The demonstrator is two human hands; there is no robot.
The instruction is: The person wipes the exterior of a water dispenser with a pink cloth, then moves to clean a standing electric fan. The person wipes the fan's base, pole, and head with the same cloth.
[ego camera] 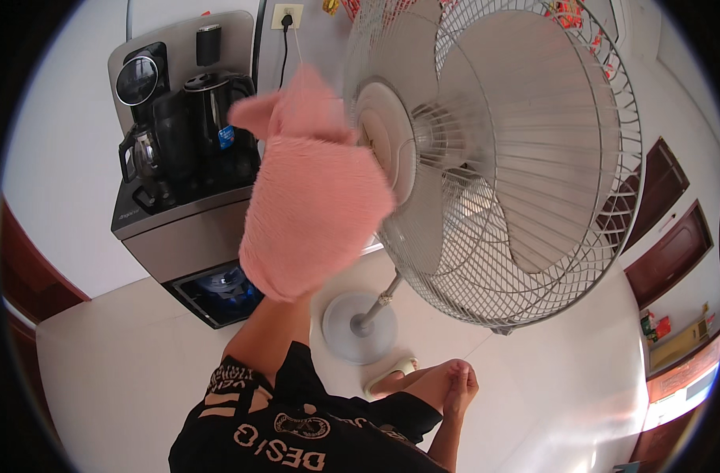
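A fluffy pink mitt or cloth cover (315,213) hides my left hand at the end of my raised forearm; whether the hand is inside it or behind it cannot be told. A flap sticks out at its upper left, and a thin pale string runs up from its top. Its right edge overlaps the hub of a grey pedestal fan (389,142), whose wire guard and broad blades fill the upper right. Contact between the two is unclear. Low at the right, my right hand (461,384) is beside my knee, fingers curled, with nothing visible in it.
A tea-bar water dispenser (182,227) stands at the left, carrying a black kettle (209,109) and a glass pot (145,155). A plugged-in black cord hangs from a wall socket (287,15). The fan's round base (360,346) is on the floor near my slippered foot.
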